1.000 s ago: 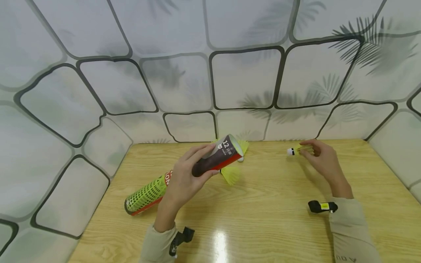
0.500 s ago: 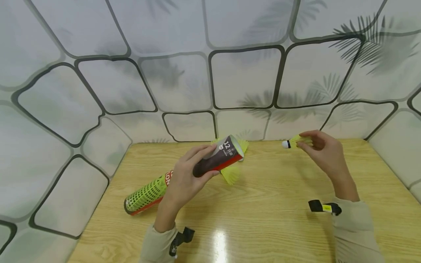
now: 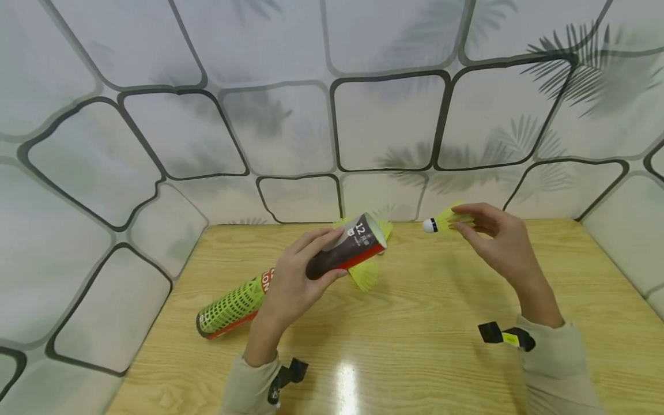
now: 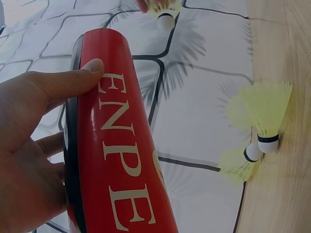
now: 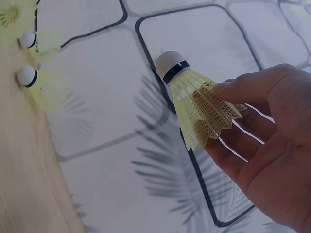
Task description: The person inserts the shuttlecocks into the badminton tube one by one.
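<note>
My left hand grips a shuttlecock tube, green-patterned with red and black parts. The tube slants, its open end up and to the right. In the left wrist view, the thumb presses on the tube's red side, printed with large letters. To the right of the open end, my right hand pinches a yellow shuttlecock by its skirt. Its white cork faces left toward the tube, with a gap between them. Whether anything is inside the tube is hidden.
Several other yellow shuttlecocks lie on the wooden table behind the tube, including one near its open end and one seen standing out in the left wrist view. A patterned wall borders the table's back.
My right hand has lifted the shuttlecock off the table area and brought it left, nearer the tube's open end. The left hand and tube have stayed almost still.
</note>
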